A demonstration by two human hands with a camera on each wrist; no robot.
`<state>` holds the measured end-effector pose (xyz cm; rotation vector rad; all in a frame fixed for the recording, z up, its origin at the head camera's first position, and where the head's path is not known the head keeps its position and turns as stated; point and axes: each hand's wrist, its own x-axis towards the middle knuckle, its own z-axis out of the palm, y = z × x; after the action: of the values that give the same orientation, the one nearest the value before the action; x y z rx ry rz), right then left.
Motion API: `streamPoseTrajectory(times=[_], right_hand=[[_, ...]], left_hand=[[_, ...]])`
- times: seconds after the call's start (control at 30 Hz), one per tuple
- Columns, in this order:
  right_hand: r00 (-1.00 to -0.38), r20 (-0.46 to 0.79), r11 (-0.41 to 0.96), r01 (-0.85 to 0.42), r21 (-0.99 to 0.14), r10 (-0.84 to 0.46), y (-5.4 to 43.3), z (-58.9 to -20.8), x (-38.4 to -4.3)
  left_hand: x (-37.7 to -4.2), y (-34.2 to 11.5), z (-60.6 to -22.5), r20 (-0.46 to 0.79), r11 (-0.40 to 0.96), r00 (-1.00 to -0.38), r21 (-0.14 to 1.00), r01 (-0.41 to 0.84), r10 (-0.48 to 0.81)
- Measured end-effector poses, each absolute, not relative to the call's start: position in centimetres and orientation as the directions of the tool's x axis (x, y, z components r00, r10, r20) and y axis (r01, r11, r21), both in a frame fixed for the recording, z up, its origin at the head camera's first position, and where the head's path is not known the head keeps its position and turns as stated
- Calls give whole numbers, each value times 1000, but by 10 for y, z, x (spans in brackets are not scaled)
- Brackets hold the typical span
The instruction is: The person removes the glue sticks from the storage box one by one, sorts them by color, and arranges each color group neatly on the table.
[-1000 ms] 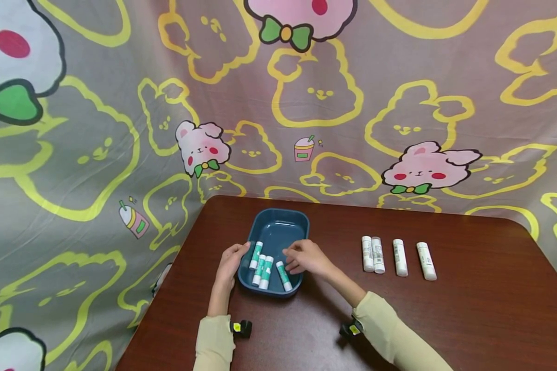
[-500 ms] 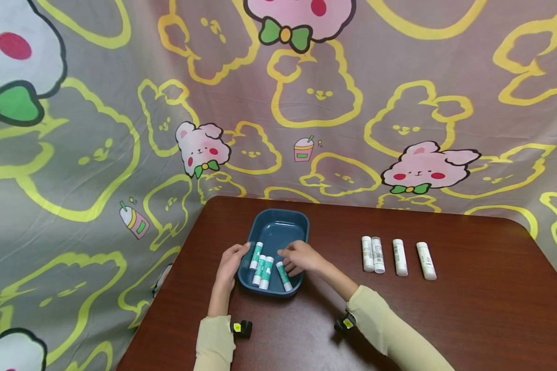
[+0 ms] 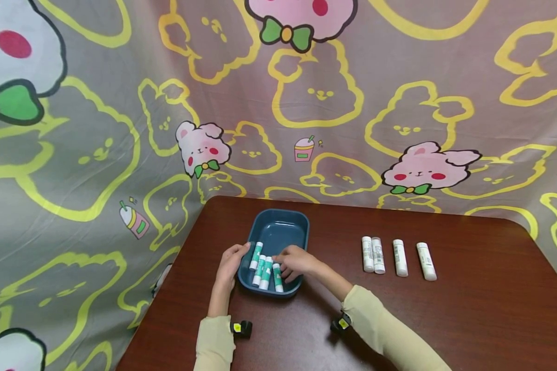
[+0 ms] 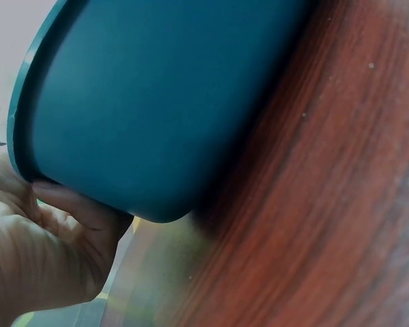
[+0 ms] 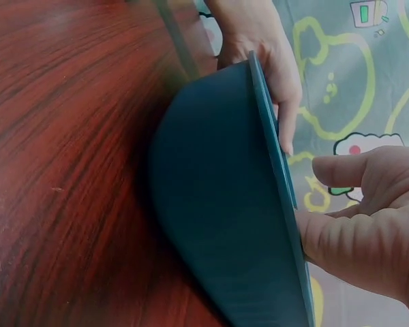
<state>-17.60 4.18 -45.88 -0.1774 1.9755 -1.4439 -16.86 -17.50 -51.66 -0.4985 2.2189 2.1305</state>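
Note:
A blue plastic tray rests on the table, with several white-and-green glue sticks lying in its near half. My left hand grips the tray's left rim; in the left wrist view the thumb lies against the outer wall and the fingers reach over the rim in the right wrist view. My right hand reaches over the right rim, its loosely bent fingers touching the rightmost glue stick. That stick lies beside the middle glue stick. Another glue stick leans along the left wall.
To the right on the brown table lie several white glue sticks: a touching pair, one single stick and another single stick. A patterned cloth hangs behind the table and at its left.
My right hand has moved left inside the tray, and the rightmost glue stick has shifted left and straightened towards the others. The left hand keeps its hold on the rim.

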Motion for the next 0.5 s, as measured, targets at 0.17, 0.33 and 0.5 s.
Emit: streamPoseTrajectory(times=[0.17,0.33,0.5], right_hand=[[-762,-429,342,286,-895,-485,40,-460,-176],[-755,-434,276,338,-900,-491,35,-462,-172],[-758,-439,212,385,-898,-482,29,-468,-168]], left_hand=[[-170,-177,-514,-238,25,-951,969,-247,-200],[-168,-177,-514,-233,11,-950,970,-241,-206],[-168,-174,-517,-222,26,-950,972,-234,-219]])
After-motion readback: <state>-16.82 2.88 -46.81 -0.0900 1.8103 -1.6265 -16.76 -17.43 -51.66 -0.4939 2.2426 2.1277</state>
